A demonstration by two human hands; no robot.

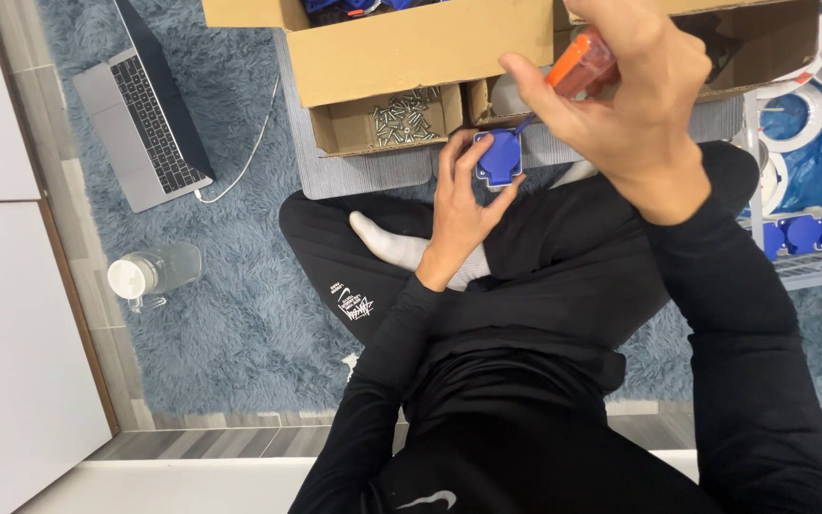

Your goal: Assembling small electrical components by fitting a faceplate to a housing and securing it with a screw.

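We pinch the blue socket part (pixel 499 157) in our left hand (pixel 459 205) at frame centre; our right hand (pixel 635 90) clamps the orange-handled screwdriver (pixel 577 65) at the top, tip on it.

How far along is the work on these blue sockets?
Done: a row of blue sockets lies on the rack at right. In hand: the left hand holds a socket; the right hand works a screwdriver on it. Left: loose screws fill a box.

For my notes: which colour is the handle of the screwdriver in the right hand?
Orange, seen in the head view: the screwdriver handle.
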